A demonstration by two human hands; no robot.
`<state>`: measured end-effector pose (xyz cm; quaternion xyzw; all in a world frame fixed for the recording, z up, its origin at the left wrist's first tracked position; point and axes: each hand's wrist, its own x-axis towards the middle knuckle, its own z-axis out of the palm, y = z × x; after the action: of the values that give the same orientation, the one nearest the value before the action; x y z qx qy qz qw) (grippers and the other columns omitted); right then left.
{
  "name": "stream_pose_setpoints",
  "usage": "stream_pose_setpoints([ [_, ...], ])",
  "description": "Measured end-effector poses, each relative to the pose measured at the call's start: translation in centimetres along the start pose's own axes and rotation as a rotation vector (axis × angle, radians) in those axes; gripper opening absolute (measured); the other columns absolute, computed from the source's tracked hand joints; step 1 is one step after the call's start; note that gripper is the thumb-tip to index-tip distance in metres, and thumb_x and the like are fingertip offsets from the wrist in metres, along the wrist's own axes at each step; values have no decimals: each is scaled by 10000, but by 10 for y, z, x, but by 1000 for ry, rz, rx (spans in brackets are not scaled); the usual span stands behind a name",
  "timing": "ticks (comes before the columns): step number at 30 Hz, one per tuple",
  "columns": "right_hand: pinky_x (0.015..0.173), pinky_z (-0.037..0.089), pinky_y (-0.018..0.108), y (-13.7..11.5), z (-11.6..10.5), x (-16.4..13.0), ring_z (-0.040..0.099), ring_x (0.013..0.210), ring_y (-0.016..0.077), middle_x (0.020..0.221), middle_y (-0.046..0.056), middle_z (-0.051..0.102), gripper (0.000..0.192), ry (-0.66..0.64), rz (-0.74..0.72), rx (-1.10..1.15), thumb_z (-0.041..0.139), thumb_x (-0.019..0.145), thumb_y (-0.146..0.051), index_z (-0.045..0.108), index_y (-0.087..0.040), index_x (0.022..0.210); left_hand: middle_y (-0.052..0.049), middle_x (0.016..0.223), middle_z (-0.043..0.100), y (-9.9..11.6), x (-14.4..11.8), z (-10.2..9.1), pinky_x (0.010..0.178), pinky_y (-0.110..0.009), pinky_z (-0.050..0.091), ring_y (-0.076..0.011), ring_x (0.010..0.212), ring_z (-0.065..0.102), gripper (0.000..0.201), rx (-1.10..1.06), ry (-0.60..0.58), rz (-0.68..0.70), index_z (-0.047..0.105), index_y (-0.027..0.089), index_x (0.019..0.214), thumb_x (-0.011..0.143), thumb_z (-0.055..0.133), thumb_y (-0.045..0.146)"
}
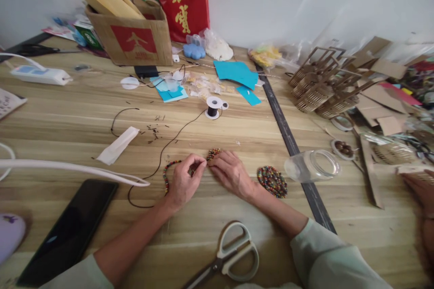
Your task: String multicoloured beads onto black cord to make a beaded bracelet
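Head view: open tabletop (244, 126) lies between the right hand (232, 174) and the cord spool (212, 111); scissors (220, 262) bound the near side, a bead coil (272, 181) the right. Light wood, crossed by a dark strip (288, 135), backs onto a pale wall (257, 4). The bead strand (165, 176) bows leftward, long axis near-to-far, beside the left hand (186, 178), which closes on it. Right fingers meet a bead cluster (214, 152); grip cannot be told.
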<state>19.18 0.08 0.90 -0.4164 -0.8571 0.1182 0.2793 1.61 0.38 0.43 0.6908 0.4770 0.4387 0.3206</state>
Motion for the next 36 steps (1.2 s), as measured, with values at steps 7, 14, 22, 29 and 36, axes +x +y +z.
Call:
stream_pose_setpoints([
  [7, 803, 504, 339, -5, -1, -32, 616, 876, 187, 887, 66, 673, 82, 218, 211, 404, 556, 917, -215, 632, -195, 939, -34, 748, 653, 5, -5, 3, 659, -222, 501, -136, 694, 616, 100, -7, -142, 212, 613, 161, 821, 869, 530, 132],
  [14, 763, 525, 306, -7, 0, -38, 633, 838, 174, 881, 66, 666, 88, 268, 299, 567, 580, 900, -227, 653, -189, 930, -58, 738, 642, 6, -8, 6, 680, -266, 506, -162, 724, 610, 117, 45, -186, 411, 601, 156, 816, 875, 521, 94],
  [22, 776, 524, 335, -8, -5, -34, 625, 837, 182, 860, 71, 669, 99, 223, 217, 565, 572, 911, -228, 656, -189, 945, -55, 725, 638, 5, -7, 8, 670, -276, 505, -163, 712, 603, 117, 56, -176, 413, 592, 169, 815, 874, 519, 100],
  [29, 763, 529, 322, -7, -5, -35, 628, 826, 177, 855, 69, 670, 97, 221, 206, 566, 564, 916, -231, 648, -188, 942, -66, 767, 662, 9, -7, 5, 713, -287, 519, -173, 760, 625, 115, 62, -224, 374, 603, 170, 834, 872, 520, 101],
  [36, 775, 526, 324, -6, -5, -37, 626, 842, 176, 873, 68, 670, 93, 207, 208, 568, 571, 911, -205, 648, -188, 961, -67, 757, 655, 8, -7, 5, 697, -283, 516, -170, 743, 619, 106, 64, -219, 380, 600, 163, 829, 869, 530, 95],
])
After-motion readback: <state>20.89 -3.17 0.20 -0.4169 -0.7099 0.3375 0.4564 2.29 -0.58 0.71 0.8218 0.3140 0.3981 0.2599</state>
